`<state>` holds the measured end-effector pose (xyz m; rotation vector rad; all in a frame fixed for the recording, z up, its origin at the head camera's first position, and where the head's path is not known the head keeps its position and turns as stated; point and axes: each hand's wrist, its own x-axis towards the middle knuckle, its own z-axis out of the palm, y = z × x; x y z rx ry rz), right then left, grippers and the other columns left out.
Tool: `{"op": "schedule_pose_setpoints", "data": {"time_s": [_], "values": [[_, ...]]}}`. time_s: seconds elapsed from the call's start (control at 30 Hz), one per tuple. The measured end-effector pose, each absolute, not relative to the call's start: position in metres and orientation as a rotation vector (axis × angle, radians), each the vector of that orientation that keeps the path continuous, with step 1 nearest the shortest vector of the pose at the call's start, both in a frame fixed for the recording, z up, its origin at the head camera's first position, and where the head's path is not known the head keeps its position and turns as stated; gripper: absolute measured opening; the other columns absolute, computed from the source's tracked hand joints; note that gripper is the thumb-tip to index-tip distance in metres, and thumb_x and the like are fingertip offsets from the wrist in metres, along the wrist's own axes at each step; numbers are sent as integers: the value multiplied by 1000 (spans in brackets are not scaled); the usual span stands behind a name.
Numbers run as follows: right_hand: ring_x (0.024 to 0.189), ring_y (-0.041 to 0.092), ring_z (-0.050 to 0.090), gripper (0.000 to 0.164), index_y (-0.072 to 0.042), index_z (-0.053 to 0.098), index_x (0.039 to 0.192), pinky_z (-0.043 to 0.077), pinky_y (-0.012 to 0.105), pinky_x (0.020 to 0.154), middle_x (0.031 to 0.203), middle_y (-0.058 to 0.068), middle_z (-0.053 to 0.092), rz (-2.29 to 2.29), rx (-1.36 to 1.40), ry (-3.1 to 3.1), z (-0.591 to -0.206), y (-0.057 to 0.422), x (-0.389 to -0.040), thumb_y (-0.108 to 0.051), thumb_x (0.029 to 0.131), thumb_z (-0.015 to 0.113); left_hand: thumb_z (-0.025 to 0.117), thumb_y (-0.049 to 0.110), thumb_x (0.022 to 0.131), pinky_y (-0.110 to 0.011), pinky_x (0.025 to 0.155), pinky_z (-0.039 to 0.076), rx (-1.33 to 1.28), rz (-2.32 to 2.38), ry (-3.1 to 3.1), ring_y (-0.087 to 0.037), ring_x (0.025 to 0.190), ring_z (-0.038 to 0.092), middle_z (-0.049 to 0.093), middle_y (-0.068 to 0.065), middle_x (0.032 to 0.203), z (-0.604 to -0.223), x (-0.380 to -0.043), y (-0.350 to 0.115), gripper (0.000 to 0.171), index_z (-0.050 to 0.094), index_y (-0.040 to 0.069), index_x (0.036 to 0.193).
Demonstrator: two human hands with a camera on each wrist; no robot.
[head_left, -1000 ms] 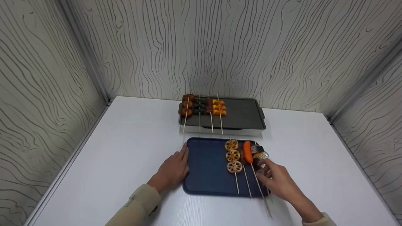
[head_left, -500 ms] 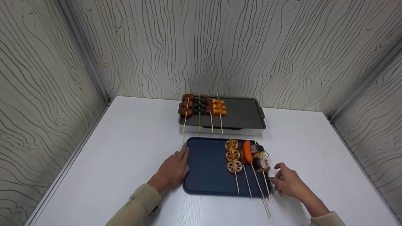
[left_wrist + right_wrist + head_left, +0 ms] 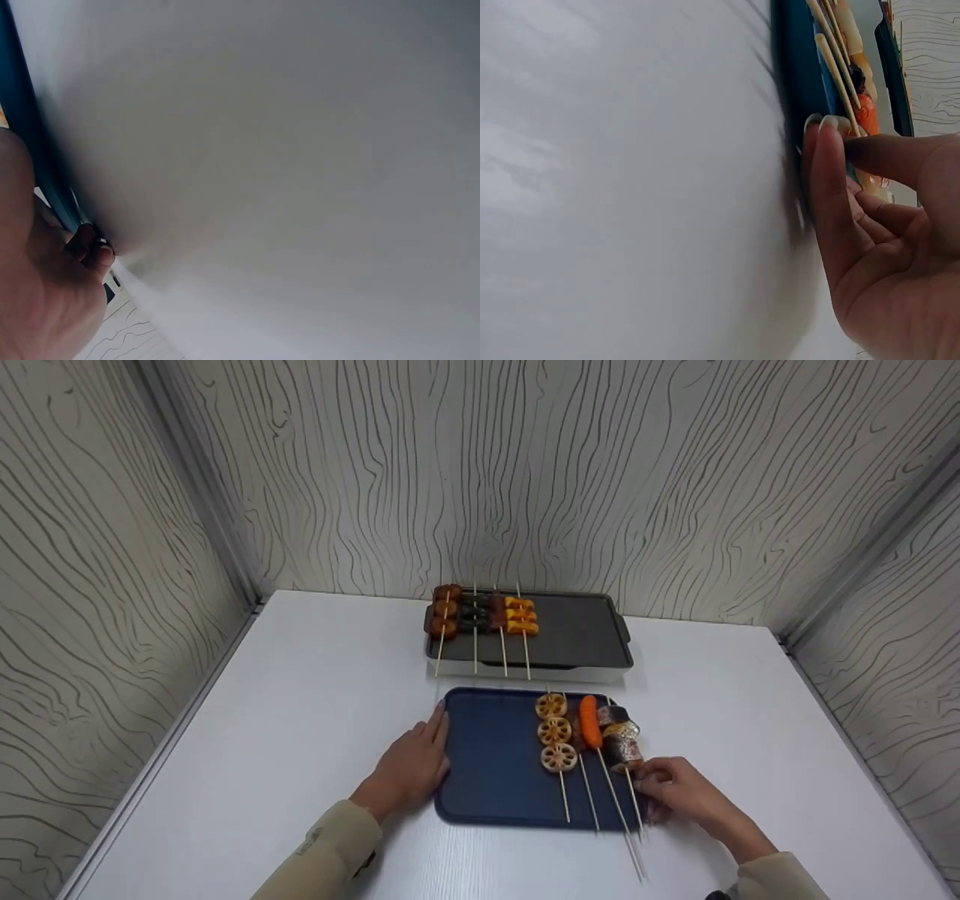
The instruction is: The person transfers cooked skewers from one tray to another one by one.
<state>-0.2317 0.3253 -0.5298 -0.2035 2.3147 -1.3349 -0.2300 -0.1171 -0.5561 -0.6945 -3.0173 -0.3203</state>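
A dark blue tray [image 3: 491,757] lies on the white table. My left hand [image 3: 412,761] rests along its left edge, index finger straight against the rim. On its right side lie a lotus root skewer [image 3: 555,731], a brownish skewer [image 3: 577,731] partly hidden, an orange sausage skewer [image 3: 590,721] and a skewer of silvery-skinned fish-like pieces [image 3: 621,748]. At the tray's right edge, beside that last skewer, my right hand [image 3: 679,791] pinches the rim between thumb and fingers. The right wrist view shows the right fingers [image 3: 829,176] at that blue rim, close to the stick ends.
Behind the tray stands a dark grill plate [image 3: 581,630] on a pale base. Its left half bears a brown ball-like skewer [image 3: 444,610], a dark skewer [image 3: 472,613], a reddish skewer [image 3: 497,615] and a yellow skewer [image 3: 520,616]. Wood-patterned panels [image 3: 480,472] enclose the table.
My right hand has let go of the silvery-skinned skewer, moved away to the right, then come back to the tray's right edge. My left hand has stayed in place.
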Motion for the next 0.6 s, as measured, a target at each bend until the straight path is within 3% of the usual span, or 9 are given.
{"op": "schedule_pose_setpoints", "data": {"time_s": [0.47, 0.6], "values": [[58, 11, 64, 22, 10, 64, 110, 55, 27, 55, 74, 3, 68, -1369, -177, 2267, -532, 330, -235, -9, 97, 63, 46, 18, 104, -50, 107, 43, -693, -563, -3100, -41, 139, 44, 20, -24, 167, -543, -233, -115, 63, 27, -11, 156], [59, 11, 63, 21, 8, 64, 108, 54, 26, 56, 75, 2, 67, -1369, -170, 2272, -533, 325, -234, -9, 97, 64, 52, 17, 101, -54, 102, 47, -625, -584, -3077, -42, 135, 48, 30, -25, 162, -535, -235, -115, 62, 35, -10, 154]]}}
